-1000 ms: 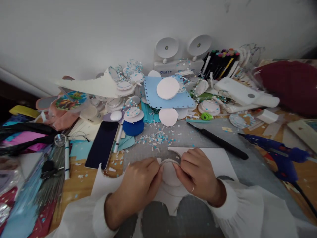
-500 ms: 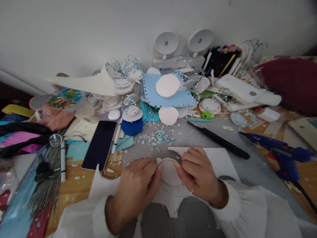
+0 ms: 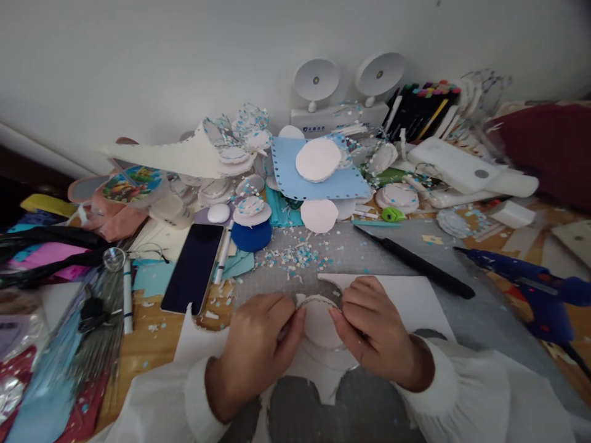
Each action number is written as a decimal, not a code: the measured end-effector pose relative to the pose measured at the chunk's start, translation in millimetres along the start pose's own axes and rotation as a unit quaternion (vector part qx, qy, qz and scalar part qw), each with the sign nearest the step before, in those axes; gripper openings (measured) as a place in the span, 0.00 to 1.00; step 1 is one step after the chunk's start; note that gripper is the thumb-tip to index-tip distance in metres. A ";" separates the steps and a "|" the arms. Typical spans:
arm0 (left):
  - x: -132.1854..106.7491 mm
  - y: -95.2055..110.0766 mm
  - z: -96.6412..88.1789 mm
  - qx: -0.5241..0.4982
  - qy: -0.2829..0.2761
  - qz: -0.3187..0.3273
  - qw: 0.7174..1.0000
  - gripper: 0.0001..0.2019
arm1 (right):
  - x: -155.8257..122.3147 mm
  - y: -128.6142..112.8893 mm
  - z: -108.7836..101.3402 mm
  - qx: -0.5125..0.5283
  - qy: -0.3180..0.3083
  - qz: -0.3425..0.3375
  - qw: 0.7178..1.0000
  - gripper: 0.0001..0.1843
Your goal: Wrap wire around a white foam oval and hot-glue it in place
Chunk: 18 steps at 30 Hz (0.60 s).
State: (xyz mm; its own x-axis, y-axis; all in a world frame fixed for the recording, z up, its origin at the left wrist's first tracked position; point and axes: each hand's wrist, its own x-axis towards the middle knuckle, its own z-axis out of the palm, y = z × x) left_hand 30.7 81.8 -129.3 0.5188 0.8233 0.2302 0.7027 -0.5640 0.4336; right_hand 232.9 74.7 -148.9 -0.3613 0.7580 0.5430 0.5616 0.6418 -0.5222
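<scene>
A white paper sheet (image 3: 410, 295) with large rounded cut-outs lies across the grey cutting mat (image 3: 300, 415). In its middle is a white round disc (image 3: 322, 326) with a ragged upper rim. My left hand (image 3: 261, 341) is closed, its thumb and forefinger pinching at the disc's upper left edge. My right hand (image 3: 378, 329) is closed too, pinching the rim at the upper right, with the thumb on top. The two hands are a short way apart, the disc between them. The fingers hide parts of the rim and the disc's sides.
A black pen-like tool (image 3: 415, 264) lies beyond my right hand, with a blue glue gun (image 3: 530, 277) farther right. A phone (image 3: 194, 267) is on the left. Blue and white scraps (image 3: 295, 255) litter the mat. Behind stand several paper discs, a blue sheet (image 3: 290, 166) and a twin-headed lamp (image 3: 339, 117).
The camera view has shifted slightly, so everything sits a little farther right. Both hands keep their pinch at the disc's rim, and the disc's upper edge shows slightly more.
</scene>
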 end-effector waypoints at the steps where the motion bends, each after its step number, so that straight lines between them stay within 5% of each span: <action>1: -0.4 -0.2 -0.3 -0.002 -0.002 0.000 1.000 0.12 | 0.0 0.1 0.5 0.002 0.000 -0.001 1.000 0.18; 14: -5.4 1.9 0.5 -0.061 -0.046 0.017 0.997 0.13 | -1.3 -2.3 3.2 -0.022 0.003 0.024 0.999 0.20; 18: -3.3 -2.0 -6.4 -0.177 0.001 -0.001 0.984 0.03 | -0.6 0.2 0.4 0.019 0.025 0.055 0.998 0.18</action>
State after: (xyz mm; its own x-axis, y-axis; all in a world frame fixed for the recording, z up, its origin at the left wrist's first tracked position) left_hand 24.4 80.6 -125.3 0.5162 0.8245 0.2316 0.4895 -0.5060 0.7102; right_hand 232.9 74.4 -149.6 -0.2615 0.8181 0.5122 0.5667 0.5597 -0.6047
